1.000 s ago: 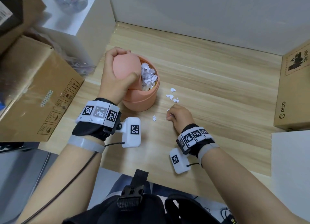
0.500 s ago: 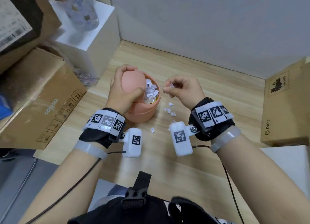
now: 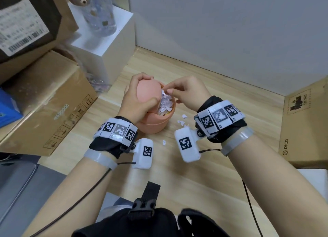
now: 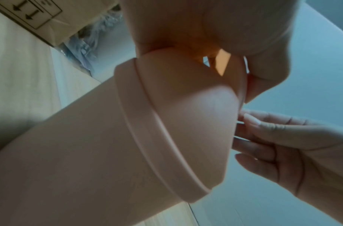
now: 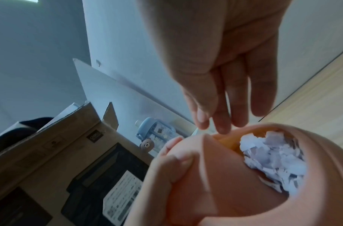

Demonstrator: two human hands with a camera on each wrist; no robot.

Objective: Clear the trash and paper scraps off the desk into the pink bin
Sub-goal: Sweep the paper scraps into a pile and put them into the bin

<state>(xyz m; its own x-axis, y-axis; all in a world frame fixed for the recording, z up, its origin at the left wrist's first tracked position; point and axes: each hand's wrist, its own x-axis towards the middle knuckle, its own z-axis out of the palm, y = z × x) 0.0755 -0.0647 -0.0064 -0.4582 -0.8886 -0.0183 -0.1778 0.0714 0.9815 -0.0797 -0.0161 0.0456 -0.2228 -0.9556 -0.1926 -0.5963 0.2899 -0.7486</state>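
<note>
Right hand [image 3: 188, 93] has moved from beside the bin [image 3: 156, 123] to directly over its opening, fingers loosely extended, nothing pinched. Left hand [image 3: 136, 102] stays clamped on the lid [image 3: 149, 93]. Scraps [image 3: 182, 120] remain on the desk [image 3: 221, 165] beside the bin.

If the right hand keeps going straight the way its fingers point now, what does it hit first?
Probably the heap of paper scraps in the pink bin: the right hand points down over the opening, beside the tipped lid. Depth is unclear.
</note>
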